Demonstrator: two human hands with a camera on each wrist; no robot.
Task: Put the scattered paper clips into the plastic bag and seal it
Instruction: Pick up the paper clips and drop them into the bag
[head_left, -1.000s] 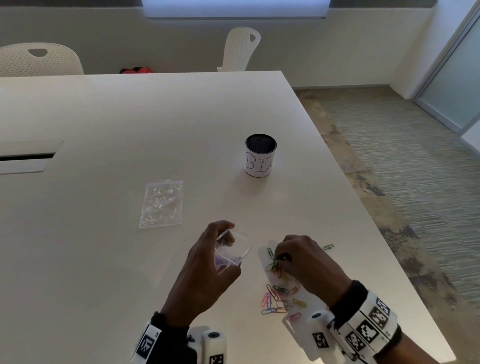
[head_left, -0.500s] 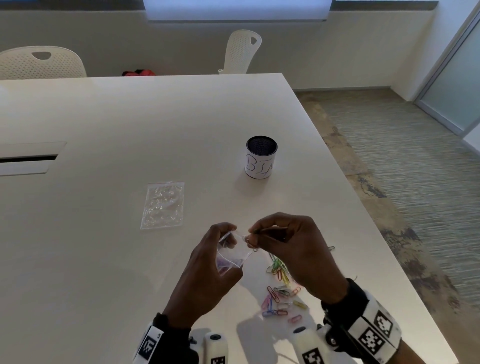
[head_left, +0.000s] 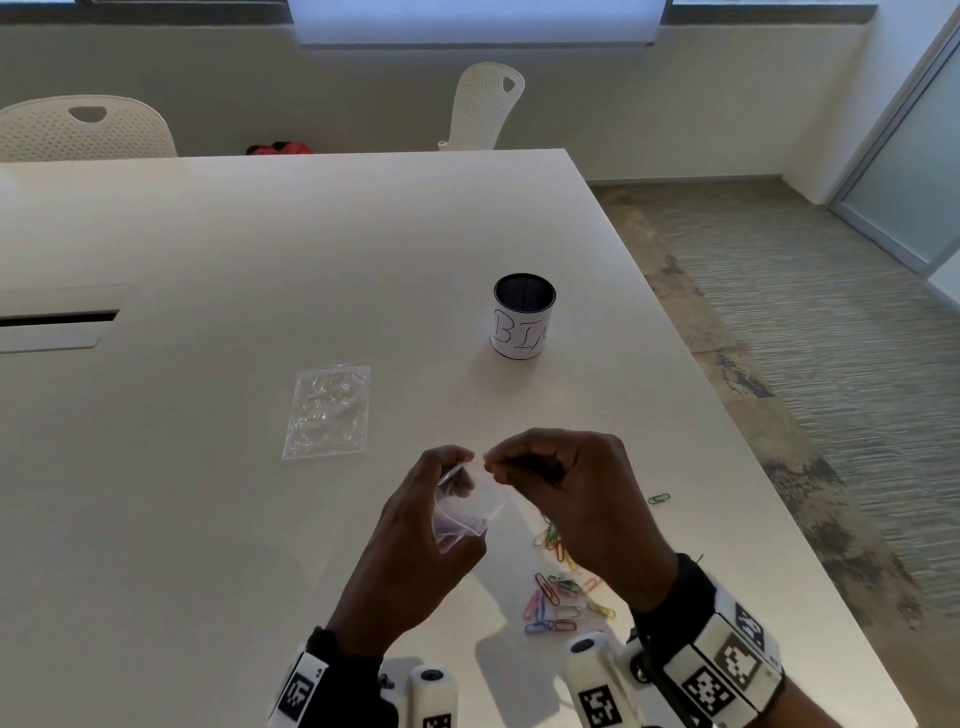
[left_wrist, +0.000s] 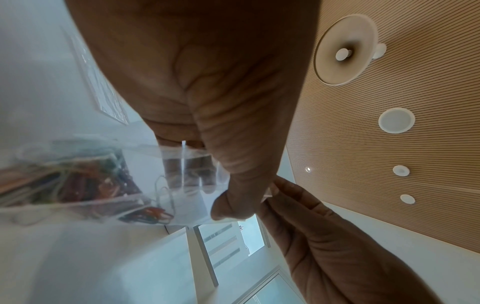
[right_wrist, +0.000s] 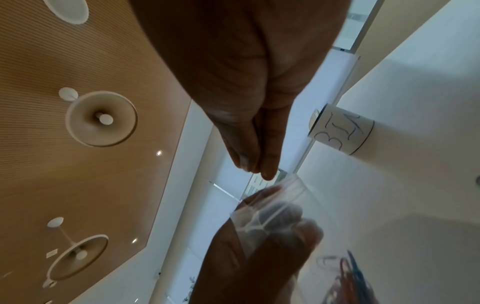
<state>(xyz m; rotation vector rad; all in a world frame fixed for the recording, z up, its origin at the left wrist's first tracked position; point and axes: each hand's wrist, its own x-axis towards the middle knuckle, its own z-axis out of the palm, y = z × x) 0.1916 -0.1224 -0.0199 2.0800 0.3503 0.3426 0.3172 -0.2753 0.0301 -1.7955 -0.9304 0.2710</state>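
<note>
Left hand (head_left: 415, 540) grips a small clear plastic bag (head_left: 470, 512) above the white table (head_left: 260, 260), its mouth open and a few coloured clips inside. Right hand (head_left: 576, 499), at 3 o'clock of the bag, has fingertips pinched together at the rim; whether they hold a clip cannot be told. Scattered coloured paper clips (head_left: 558, 597) lie at 5 o'clock, a green one (head_left: 658, 499) apart.

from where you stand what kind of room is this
Most likely an office meeting room. A large white table with a cable hatch fills it, perforated white chairs stand along a plain wall, and there is carpet and a frosted glass door.
</note>
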